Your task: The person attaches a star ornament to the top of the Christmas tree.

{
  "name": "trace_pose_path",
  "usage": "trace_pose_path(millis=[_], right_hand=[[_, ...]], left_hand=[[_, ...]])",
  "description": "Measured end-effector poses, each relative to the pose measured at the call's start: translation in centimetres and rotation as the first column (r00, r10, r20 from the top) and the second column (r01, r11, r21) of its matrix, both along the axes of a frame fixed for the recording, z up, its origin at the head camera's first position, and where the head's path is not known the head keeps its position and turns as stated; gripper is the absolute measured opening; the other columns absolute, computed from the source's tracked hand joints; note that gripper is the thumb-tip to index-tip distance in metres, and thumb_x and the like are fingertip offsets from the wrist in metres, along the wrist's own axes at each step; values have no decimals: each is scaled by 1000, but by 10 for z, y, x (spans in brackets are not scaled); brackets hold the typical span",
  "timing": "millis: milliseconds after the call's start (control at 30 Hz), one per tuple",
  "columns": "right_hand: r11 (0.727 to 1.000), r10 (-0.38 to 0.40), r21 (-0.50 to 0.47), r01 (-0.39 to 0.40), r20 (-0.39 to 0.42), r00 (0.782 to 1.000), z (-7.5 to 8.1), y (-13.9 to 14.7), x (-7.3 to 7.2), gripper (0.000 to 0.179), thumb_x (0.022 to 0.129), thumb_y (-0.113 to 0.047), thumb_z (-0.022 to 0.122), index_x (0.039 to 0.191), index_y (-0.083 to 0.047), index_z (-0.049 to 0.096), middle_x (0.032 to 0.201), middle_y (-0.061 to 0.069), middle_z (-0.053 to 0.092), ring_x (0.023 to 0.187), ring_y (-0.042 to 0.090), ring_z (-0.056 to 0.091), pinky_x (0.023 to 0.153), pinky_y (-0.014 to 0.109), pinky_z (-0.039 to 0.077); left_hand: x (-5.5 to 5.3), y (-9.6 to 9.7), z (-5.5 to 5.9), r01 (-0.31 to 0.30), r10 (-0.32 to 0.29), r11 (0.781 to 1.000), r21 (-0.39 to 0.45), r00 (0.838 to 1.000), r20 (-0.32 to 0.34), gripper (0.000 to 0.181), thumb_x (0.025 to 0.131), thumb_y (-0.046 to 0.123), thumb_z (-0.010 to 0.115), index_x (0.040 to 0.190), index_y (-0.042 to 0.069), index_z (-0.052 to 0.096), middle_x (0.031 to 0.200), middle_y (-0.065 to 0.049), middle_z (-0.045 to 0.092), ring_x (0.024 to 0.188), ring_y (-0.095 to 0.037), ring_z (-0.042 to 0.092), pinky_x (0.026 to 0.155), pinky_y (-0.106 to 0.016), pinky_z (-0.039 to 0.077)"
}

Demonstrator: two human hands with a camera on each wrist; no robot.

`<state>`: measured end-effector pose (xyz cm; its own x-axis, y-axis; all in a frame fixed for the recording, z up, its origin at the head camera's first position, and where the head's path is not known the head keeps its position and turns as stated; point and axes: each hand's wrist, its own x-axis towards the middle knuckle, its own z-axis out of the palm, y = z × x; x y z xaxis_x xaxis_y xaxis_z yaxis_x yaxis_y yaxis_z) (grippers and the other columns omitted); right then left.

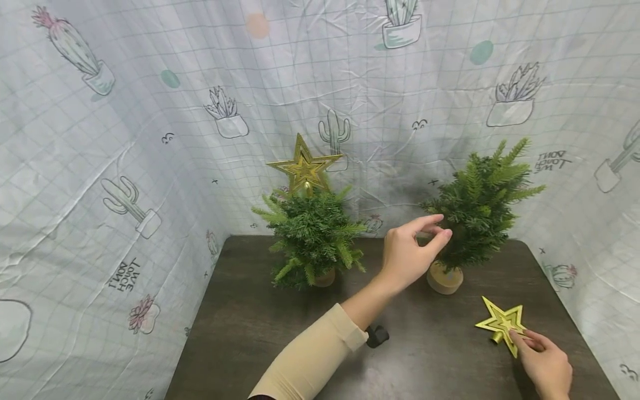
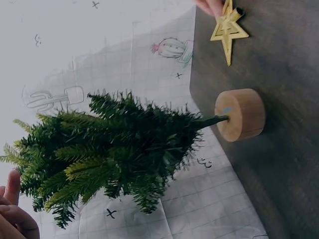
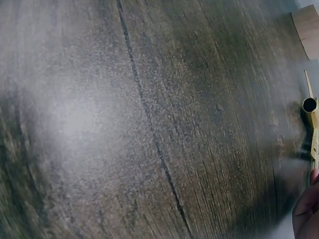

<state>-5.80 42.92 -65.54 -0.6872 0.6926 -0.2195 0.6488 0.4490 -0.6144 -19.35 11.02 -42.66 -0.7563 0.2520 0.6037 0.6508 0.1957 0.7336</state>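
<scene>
My left hand (image 1: pixel 407 255) is raised beside a small artificial Christmas tree (image 1: pixel 480 205), its thumb and fingers curved with a gap between them and nothing held. In the left wrist view its fingers (image 2: pixel 15 189) are near the top of that tree (image 2: pixel 119 154), which stands on a round wooden base (image 2: pixel 249 114). My right hand (image 1: pixel 547 364) pinches one point of a gold star tree topper (image 1: pixel 504 322) low over the table's right side. The topper's hollow socket (image 3: pixel 310 105) shows at the edge of the right wrist view.
Left of my hand stands a second small tree (image 1: pixel 315 233) with a gold star (image 1: pixel 303 168) at its top. A small black object (image 1: pixel 378 336) shows beside my left cuff. The dark wooden table (image 1: pixel 240 328) is enclosed by a cactus-print curtain (image 1: pixel 280 72).
</scene>
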Motion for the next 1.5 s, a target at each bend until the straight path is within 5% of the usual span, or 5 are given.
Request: trace_pose_path(millis=[500,667,1067,1500], right_hand=[[1000,-1,29,1,-8,1000,-8,13,-1,71,96,-53,67,130,8,56,108,32,65,92,45,59,73,53,38],[999,23,32,-23,23,999,-7,18,-2,77,96,-56,65,136,8,55,116,32,63,99,47,59,74,53,40],[995,77,62,-80,51,996,-5,16,-2,75,96,-58,65,130,8,60,113,30,67,95,46,62,69,52,43],[987,140,76,-145,64,988,-5,11,-2,76,97,-58,63,132,9,56,111,28,69,101,49,61,80,60,43]], left_hand=[[-28,16,22,-54,55,998,-31,998,39,38,102,35,70,135,16,70,107,12,77,38,-5,27,40,-18,24],[-35,22,27,-65,69,997,-51,996,62,40,102,36,70,138,18,69,110,10,76,41,-4,37,44,-17,32],[-42,33,23,-84,102,988,-132,986,132,41,101,40,70,138,24,69,108,15,75,36,-8,27,38,-19,26],[-47,44,21,-108,134,973,-204,984,118,31,102,39,68,131,27,75,108,14,75,35,-7,22,35,-18,23]])
